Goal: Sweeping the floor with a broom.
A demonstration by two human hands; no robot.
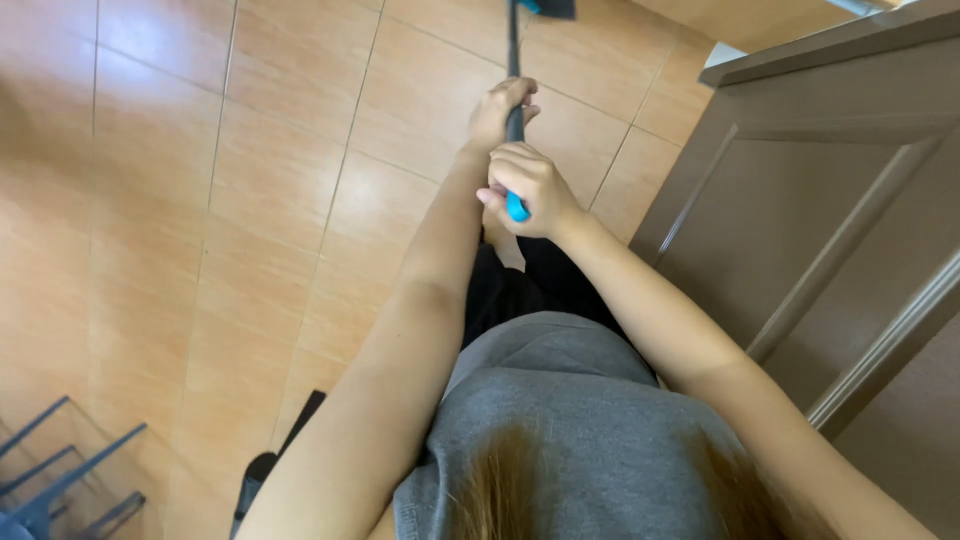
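A long dark mop handle (514, 50) with a bright blue end cap (517, 208) runs away from me toward the top of the view, where its dark and blue head (548, 7) is cut off by the frame edge. My left hand (498, 112) is wrapped around the handle farther along. My right hand (530, 188) grips it near the blue end, close to my body. Both arms are stretched forward over my grey shirt (570, 420).
Orange floor tiles (200, 200) fill the left and centre. A brown panelled door (830, 220) stands close on the right. A blue wire rack (60, 480) sits at the bottom left, and a dark object (262, 470) lies on the floor beside my left arm.
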